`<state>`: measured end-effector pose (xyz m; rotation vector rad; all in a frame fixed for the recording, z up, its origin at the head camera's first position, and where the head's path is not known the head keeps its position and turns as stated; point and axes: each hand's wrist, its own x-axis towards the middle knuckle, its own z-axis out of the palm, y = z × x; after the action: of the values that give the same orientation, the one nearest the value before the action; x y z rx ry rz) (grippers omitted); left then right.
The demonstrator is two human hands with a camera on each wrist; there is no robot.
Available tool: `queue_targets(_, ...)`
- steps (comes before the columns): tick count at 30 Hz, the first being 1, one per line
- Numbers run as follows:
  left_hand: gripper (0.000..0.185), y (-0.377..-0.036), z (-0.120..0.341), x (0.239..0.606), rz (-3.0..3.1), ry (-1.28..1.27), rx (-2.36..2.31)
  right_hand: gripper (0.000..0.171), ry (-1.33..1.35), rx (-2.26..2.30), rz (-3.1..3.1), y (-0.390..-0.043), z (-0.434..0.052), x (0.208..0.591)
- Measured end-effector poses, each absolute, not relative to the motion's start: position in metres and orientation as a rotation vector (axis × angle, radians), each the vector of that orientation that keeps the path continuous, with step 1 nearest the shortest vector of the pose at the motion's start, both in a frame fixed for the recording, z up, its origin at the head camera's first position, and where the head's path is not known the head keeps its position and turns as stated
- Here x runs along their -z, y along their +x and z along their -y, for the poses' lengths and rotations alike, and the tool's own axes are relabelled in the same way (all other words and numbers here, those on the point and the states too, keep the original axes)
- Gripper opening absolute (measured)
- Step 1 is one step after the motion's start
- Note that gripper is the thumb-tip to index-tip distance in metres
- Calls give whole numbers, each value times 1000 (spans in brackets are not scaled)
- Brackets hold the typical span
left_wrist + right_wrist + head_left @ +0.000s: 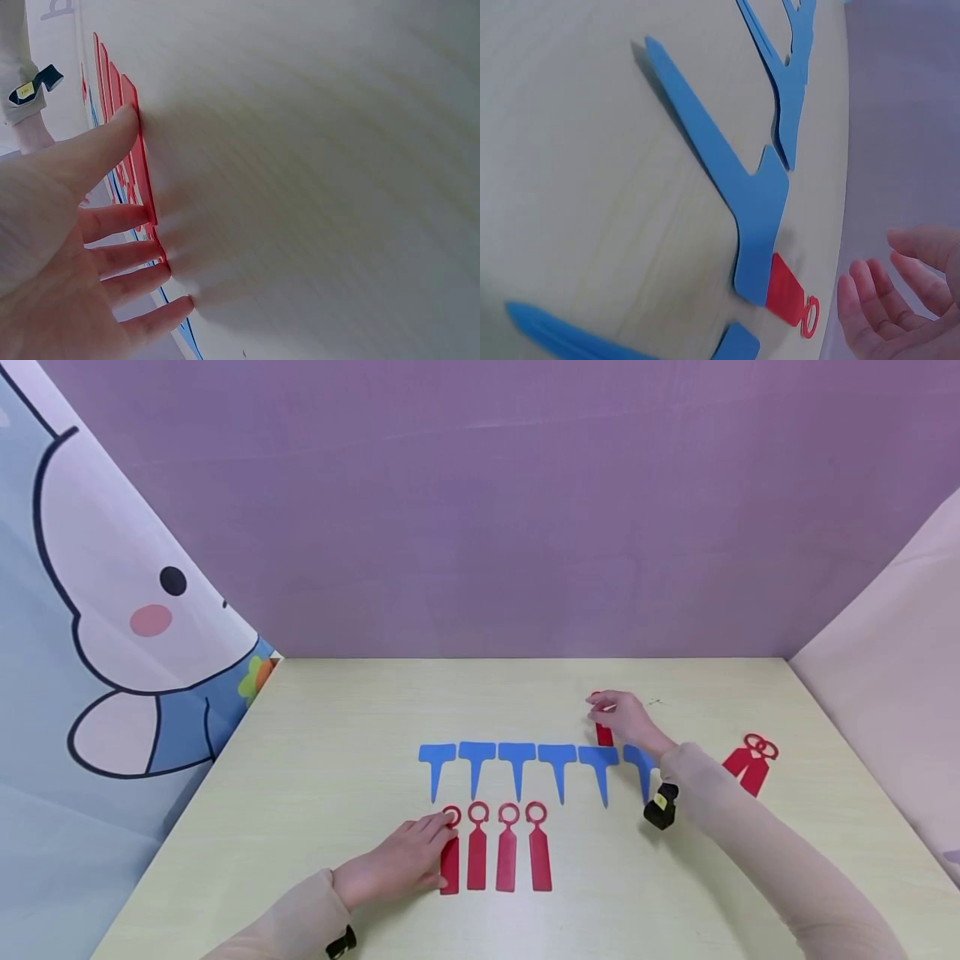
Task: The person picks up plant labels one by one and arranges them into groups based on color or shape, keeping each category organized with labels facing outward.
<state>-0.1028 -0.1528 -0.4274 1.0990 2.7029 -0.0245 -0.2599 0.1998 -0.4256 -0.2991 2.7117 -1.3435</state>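
My left hand (401,857) lies at the leftmost tag of a row of red ring-topped tags (506,860). In the left wrist view, its thumb (120,131) touches the tag's side near one end, and the other fingers spread along the edge, fairly straight. My right hand (626,718) hovers at the back over another red tag (604,735), partly hidden beneath it. In the right wrist view, that hand's loosely bent fingers (862,292) are apart from the tag's ring (810,316), with nothing between them. Blue T-shaped plant labels (517,756) form a row between the hands.
Two red tags (752,760) with overlapping rings lie to the right, beyond the right forearm. The forearm partly covers the last blue label (639,760). A purple backdrop (480,527) rises behind the table, and a cartoon-printed cloth (112,652) hangs at the left.
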Motion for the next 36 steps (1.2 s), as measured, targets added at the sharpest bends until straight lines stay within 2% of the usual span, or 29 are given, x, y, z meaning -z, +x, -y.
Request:
queue_targets(11, 62, -103, 153, 428, -2698, 1095, 29, 32, -219, 1338, -2707, -274, -209, 425)
queue_targets(17, 63, -104, 154, 429, -2695, 1089, 41, 40, -155, 1283, -2671, -284, -214, 427)
queue_targets(36, 62, -104, 154, 431, -2698, 1095, 29, 59, -211, 1179, -2558, -295, -227, 438)
